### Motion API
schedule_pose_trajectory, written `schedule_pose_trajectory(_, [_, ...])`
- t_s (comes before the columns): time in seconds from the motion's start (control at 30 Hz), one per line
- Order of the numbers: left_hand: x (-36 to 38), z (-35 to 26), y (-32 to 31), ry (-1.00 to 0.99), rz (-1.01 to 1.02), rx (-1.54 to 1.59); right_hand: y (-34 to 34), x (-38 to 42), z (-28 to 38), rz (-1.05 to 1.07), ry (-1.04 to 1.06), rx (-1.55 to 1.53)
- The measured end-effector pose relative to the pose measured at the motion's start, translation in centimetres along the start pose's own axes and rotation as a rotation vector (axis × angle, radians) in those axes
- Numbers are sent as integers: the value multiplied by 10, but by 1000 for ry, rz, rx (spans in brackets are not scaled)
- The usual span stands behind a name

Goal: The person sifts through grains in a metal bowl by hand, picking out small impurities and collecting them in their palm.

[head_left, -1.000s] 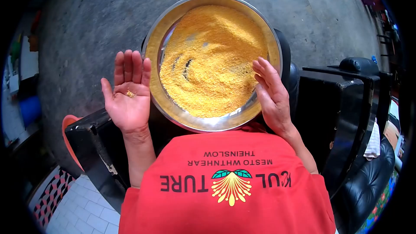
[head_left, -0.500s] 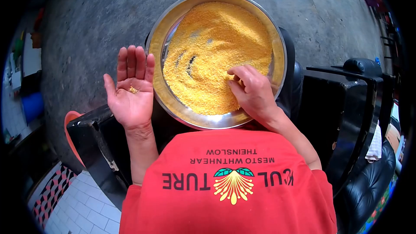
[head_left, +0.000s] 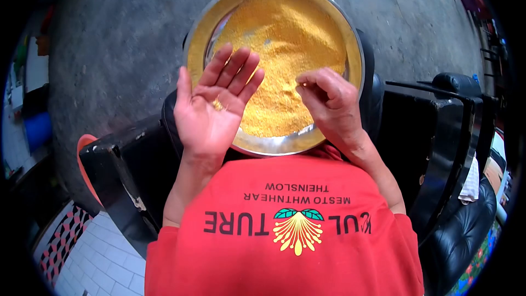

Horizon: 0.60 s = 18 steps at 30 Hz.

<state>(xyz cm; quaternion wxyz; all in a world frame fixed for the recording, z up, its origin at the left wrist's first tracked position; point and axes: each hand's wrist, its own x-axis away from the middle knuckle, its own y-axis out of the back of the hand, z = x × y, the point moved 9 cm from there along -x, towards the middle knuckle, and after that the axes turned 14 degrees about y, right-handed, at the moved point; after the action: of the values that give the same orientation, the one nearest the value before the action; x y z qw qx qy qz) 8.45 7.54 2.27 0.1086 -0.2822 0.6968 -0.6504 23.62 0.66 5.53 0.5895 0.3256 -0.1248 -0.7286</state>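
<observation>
A wide round metal basin [head_left: 194,55] holds a layer of coarse yellow grain [head_left: 296,27], like cracked corn. My left hand [head_left: 213,107] is palm up with its fingers stretched out, over the basin's near left side. A few small pale bits [head_left: 218,104] lie in that palm. Above the grain on the right, my right hand [head_left: 337,104] is closed in a pinch, thumb against fingertips. Whatever is between those fingertips is too small or hidden to make out.
Black seats or armrests stand on the left [head_left: 129,170] and right [head_left: 411,142]. An orange-red curved rim [head_left: 85,159] shows at the left. Grey concrete floor [head_left: 131,38] lies beyond the basin. A white cloth [head_left: 470,183] hangs at the right.
My left hand has moved right, from beside the basin to over it, bits still in the palm. My right hand has lifted off the grain, its fingers pinched.
</observation>
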Motion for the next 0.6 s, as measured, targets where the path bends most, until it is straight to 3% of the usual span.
schedule_pose_trajectory(0.2, [-9, 41, 8, 141, -288, 73, 3, -21, 62, -35, 209, -234])
schedule_pose_trajectory(0.3, [-9, 47, 7, 204, -26, 231, 17, -6, 41, -78, 162, -53])
schedule_pose_trajectory(0.33, [-7, 43, 6, 175, -36, 181, 19, 2, 26, -27, 51, -2])
schedule_pose_trajectory(0.43, [2, 19, -11, 82, 178, 119, 5, 29, 3, 262, -54, 207])
schedule_pose_trajectory(0.57, [15, -3, -22, 18, 284, 193, -24, 41, 3, 543, -34, 225])
schedule_pose_trajectory(0.6, [19, -6, -27, 20, 329, 206, -28, 39, 5, 504, -19, 124])
